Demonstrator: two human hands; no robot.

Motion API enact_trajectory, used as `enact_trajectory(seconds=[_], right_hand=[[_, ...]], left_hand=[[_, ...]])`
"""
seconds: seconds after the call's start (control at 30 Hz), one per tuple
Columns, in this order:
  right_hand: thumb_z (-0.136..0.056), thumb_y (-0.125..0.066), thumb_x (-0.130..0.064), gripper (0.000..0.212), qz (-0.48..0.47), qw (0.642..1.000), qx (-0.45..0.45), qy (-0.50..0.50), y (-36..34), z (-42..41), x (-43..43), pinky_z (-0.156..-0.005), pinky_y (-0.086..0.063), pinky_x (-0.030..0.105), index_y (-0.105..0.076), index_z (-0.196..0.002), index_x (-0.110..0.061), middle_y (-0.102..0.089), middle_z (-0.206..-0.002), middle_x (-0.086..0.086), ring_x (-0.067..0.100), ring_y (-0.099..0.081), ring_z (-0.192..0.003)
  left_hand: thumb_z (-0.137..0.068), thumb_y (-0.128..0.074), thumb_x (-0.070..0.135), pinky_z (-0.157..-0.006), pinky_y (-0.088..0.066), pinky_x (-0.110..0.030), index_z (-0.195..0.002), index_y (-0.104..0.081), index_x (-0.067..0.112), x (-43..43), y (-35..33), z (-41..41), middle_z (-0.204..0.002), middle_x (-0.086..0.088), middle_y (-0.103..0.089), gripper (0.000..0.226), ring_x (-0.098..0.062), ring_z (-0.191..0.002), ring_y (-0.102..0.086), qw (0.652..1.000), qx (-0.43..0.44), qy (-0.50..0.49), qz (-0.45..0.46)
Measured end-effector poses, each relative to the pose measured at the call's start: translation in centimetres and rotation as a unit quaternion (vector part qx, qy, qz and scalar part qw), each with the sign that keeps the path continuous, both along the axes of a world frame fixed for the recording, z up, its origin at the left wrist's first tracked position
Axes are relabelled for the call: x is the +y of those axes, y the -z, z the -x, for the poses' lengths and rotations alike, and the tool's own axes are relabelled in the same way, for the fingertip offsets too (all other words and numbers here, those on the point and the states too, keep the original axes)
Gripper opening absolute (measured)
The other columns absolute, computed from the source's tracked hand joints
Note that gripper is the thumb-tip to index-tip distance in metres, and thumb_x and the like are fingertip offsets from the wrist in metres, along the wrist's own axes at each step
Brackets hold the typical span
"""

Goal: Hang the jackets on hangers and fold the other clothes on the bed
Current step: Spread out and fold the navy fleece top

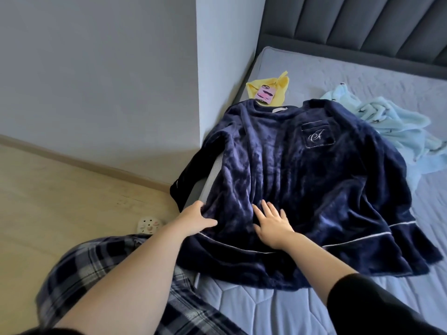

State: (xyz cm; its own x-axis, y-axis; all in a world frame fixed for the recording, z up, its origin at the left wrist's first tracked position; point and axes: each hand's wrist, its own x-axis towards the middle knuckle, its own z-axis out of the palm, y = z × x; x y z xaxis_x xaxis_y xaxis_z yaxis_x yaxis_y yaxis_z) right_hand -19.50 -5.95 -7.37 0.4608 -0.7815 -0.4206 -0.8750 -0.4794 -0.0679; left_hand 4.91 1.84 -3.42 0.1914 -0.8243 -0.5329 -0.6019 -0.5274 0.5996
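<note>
Navy fleece lay under my right fingers point(269, 209), which were straight and spread, pressing flat on the lower front of the pyjama top point(302, 170) and holding nothing. My right hand point(273, 224) sat just above the white-piped hem. My left hand point(193, 218) was at the top's side edge near the mattress corner, thumb resting on the pile. Its fingers were sunk in a fold, so I could not tell whether they had closed on the cloth.

The top was spread face up on the bed point(338, 68), pocket uppermost, one sleeve point(191, 175) drooping over the side toward the floor. I judged it soft, thick and limp, light enough to lift but inclined to slump and slide on itself. Folding it would go best from the shoulder and side seam, gathering that hanging sleeve in first.

Beyond the collar lay a phone point(264, 94) on a yellow cloth point(281, 89), and to the right a pale blue fleece garment point(391, 122), crumpled.
</note>
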Motion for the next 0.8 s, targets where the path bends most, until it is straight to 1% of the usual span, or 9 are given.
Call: enact_trajectory(seconds=[0.1, 0.17, 0.2, 0.27, 0.37, 0.47, 0.57, 0.7, 0.8], right_hand=[[-0.098, -0.031, -0.044, 0.061, 0.016, 1.0, -0.014, 0.012, -0.6, -0.6, -0.4, -0.116, -0.01, 0.05, -0.007, -0.152, -0.027, -0.004, -0.161, 0.003, 0.022, -0.005, -0.147], [-0.098, -0.033, -0.039, 0.051, 0.067, 0.995, -0.065, 0.044, -1.5, -0.8, -0.6, -0.11, -0.027, 0.046, -0.03, -0.146, -0.022, -0.03, -0.153, 0.005, 0.025, -0.027, -0.14], [-0.098, -0.035, -0.034, 0.042, 0.113, 0.983, -0.12, 0.083, -1.9, -0.9, -0.7, -0.101, -0.036, 0.043, -0.044, -0.136, -0.018, -0.047, -0.14, 0.007, 0.027, -0.041, -0.13], [-0.097, -0.037, -0.023, 0.03, 0.163, 0.944, -0.215, 0.189, -2.9, -1.3, -0.8, -0.085, -0.042, 0.04, -0.059, -0.114, -0.011, -0.063, -0.113, 0.011, 0.033, -0.054, -0.109], [-0.096, -0.038, -0.018, 0.026, 0.173, 0.948, -0.192, 0.188, -3.1, -1.8, -1.3, -0.08, -0.042, 0.038, -0.061, -0.101, -0.006, -0.061, -0.105, 0.012, 0.033, -0.053, -0.104], [-0.094, -0.048, -0.018, 0.032, 0.234, 0.931, -0.249, 0.126, -2.9, -2.8, -1.2, -0.09, -0.042, 0.041, -0.058, -0.122, -0.005, -0.056, -0.123, 0.013, 0.032, -0.049, -0.114], [-0.099, -0.04, -0.033, 0.055, 0.144, 0.977, -0.154, 0.03, -1.1, -3.5, -0.1, -0.112, -0.024, 0.045, -0.027, -0.149, -0.015, -0.023, -0.155, 0.014, 0.031, -0.023, -0.141], [-0.101, -0.028, -0.043, 0.059, 0.065, 0.993, -0.094, 0.001, 0.2, -3.1, 0.1, -0.118, -0.006, 0.043, -0.006, -0.153, -0.025, 0.001, -0.161, 0.004, 0.022, 0.002, -0.148], [-0.102, -0.034, -0.038, 0.054, 0.041, 0.99, -0.136, -0.015, -1.0, -1.5, -0.5, -0.118, -0.008, 0.037, -0.021, -0.151, -0.021, -0.011, -0.16, 0.001, 0.018, -0.007, -0.147]], left_hand=[[-0.091, -0.062, 0.03, -0.072, -0.05, -0.025, -0.121, -0.06, 0.002, -0.2, -1.9, -0.4, -0.101, 0.0, -0.069, 0.041, -0.016, -0.084, -0.066, 0.968, 0.232, -0.091, -0.04], [-0.095, -0.054, 0.027, -0.055, -0.054, -0.025, -0.097, -0.072, 0.0, 0.5, -3.1, -0.8, -0.079, -0.009, -0.073, 0.033, -0.02, -0.068, -0.071, 0.868, 0.456, -0.186, -0.065], [-0.096, -0.052, 0.024, -0.049, -0.053, -0.024, -0.086, -0.072, 0.001, 1.0, -3.3, -1.1, -0.07, -0.009, -0.072, 0.032, -0.02, -0.06, -0.07, 0.845, 0.48, -0.227, -0.061], [-0.096, -0.051, 0.015, -0.05, -0.052, -0.025, -0.077, -0.061, 0.005, 2.0, -2.7, -1.8, -0.061, -0.007, -0.065, 0.024, -0.021, -0.053, -0.064, 0.896, 0.346, -0.264, -0.084], [-0.097, -0.041, 0.009, -0.064, -0.049, -0.032, -0.078, -0.057, 0.005, 3.3, -0.8, -2.5, -0.068, -0.009, -0.054, 0.025, -0.024, -0.064, -0.054, 0.953, 0.111, -0.248, -0.132], [-0.099, -0.04, 0.037, -0.068, -0.05, -0.029, -0.093, -0.059, 0.014, 2.5, -0.2, -3.6, -0.086, -0.003, -0.063, 0.031, -0.016, -0.074, -0.059, 0.969, 0.11, -0.22, -0.024], [-0.081, -0.056, 0.062, -0.084, -0.043, -0.03, -0.118, -0.051, 0.028, 2.0, -1.0, -2.5, -0.109, 0.011, -0.053, 0.051, -0.011, -0.1, -0.054, 0.982, 0.153, -0.109, -0.002], [-0.081, -0.064, 0.032, -0.077, -0.044, -0.029, -0.137, -0.035, 0.026, 0.8, 0.0, -0.8, -0.116, 0.007, -0.057, 0.064, -0.013, -0.095, -0.056, 0.997, 0.069, -0.039, -0.016], [-0.082, -0.053, 0.008, -0.062, -0.043, -0.031, -0.149, -0.009, 0.026, -0.4, -1.0, 0.5, -0.11, -0.008, -0.059, 0.082, -0.024, -0.09, -0.057, 0.983, -0.173, -0.042, 0.051]])
